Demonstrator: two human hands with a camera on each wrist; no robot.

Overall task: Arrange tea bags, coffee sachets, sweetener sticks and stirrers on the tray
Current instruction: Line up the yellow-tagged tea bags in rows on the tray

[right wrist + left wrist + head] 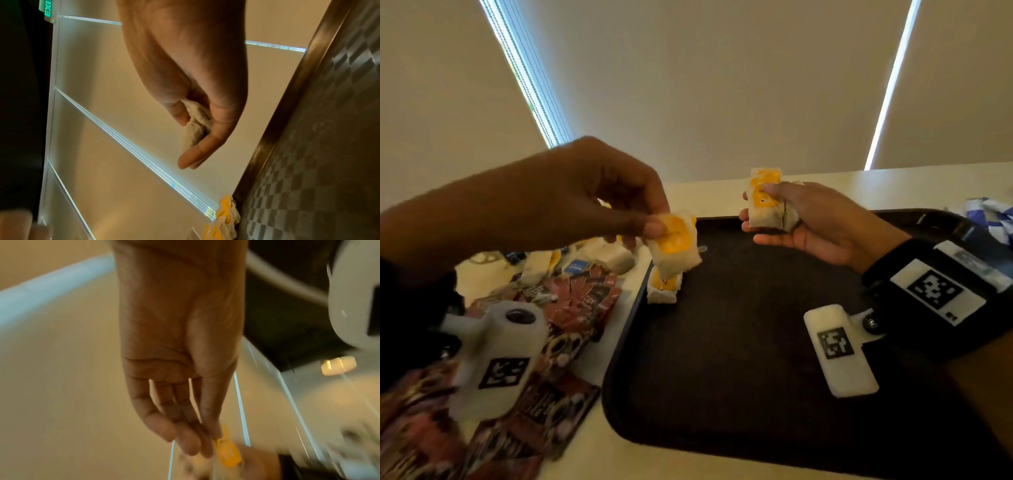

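Note:
A dark tray [739, 359] lies on the pale counter. My left hand [654, 228] pinches a tea bag [674, 245] with a yellow tag above the tray's left rim; its yellow tag [227, 451] shows past my fingertips in the left wrist view. Just below it another tea bag [663, 287] lies on the tray. My right hand [774, 212] grips a small stack of tea bags [770, 205] over the tray's far edge; the stack [195, 129] sits between thumb and fingers in the right wrist view.
Red coffee sachets [582, 301] and more tea bags [613, 255] lie scattered on the counter left of the tray. A blue and white wrapper [989, 216] sits at the far right. Tea bags [224, 217] show at the tray's edge in the right wrist view.

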